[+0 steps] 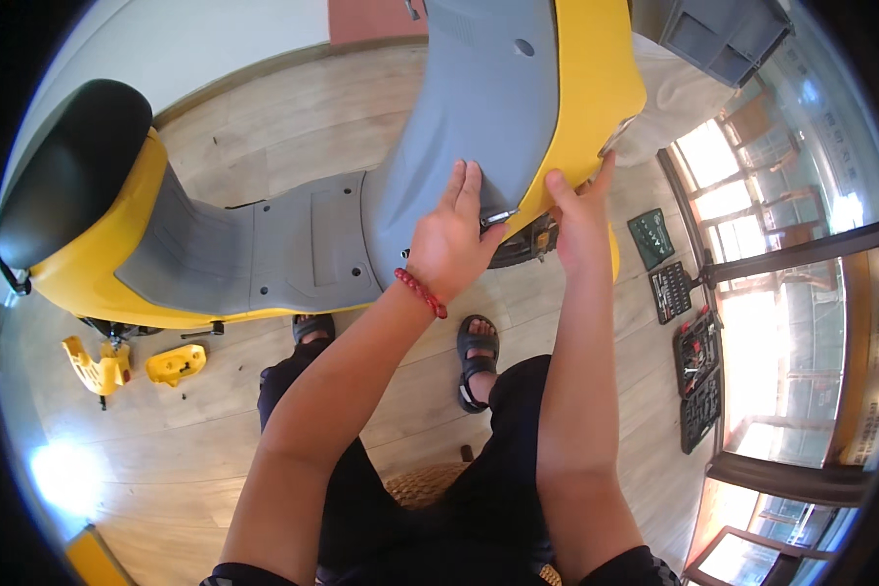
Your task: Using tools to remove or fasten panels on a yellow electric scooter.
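Observation:
A yellow and grey scooter stands across the view in front of me. My left hand (449,239), a red braided bracelet at its wrist, lies with fingers stretched out on the grey panel (488,107). A small silver and black piece (498,218) shows between its thumb and fingers; I cannot tell whether the hand holds it. My right hand (583,215) grips the lower edge of the yellow panel (596,88), thumb on its face and index finger reaching along its side. Part of a dark wheel (523,249) shows between my hands.
The black seat (78,176) and grey footboard (308,239) extend to the left. Two yellow cover parts (98,366) (176,365) lie on the floor there. Open tool cases (695,356) and a green case (651,239) lie at right, near glass doors. A grey crate (723,39) stands far right.

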`<action>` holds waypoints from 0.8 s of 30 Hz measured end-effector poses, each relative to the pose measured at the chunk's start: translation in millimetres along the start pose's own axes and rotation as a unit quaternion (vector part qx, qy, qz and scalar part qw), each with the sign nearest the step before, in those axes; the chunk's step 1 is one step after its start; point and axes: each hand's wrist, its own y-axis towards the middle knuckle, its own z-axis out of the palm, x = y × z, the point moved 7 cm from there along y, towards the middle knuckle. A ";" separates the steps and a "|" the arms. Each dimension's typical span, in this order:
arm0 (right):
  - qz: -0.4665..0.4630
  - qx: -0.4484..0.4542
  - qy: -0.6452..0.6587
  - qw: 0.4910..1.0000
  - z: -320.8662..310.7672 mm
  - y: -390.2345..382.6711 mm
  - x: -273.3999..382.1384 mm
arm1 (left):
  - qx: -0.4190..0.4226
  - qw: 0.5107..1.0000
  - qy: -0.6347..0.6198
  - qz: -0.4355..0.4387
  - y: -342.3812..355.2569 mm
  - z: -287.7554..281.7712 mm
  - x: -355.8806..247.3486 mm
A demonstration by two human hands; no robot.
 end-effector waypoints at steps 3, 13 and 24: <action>0.005 -0.020 -0.008 1.000 2.9 -3.5 1.3 | -0.002 1.000 0.015 0.013 -3.1 2.2 -2.2; -0.024 -0.024 -0.086 0.996 -3.8 7.0 -0.4 | 0.012 0.998 0.068 0.009 2.1 3.9 0.3; -0.136 0.044 0.038 0.989 16.9 -7.7 17.0 | -0.034 0.993 0.109 0.032 20.2 -12.4 -16.0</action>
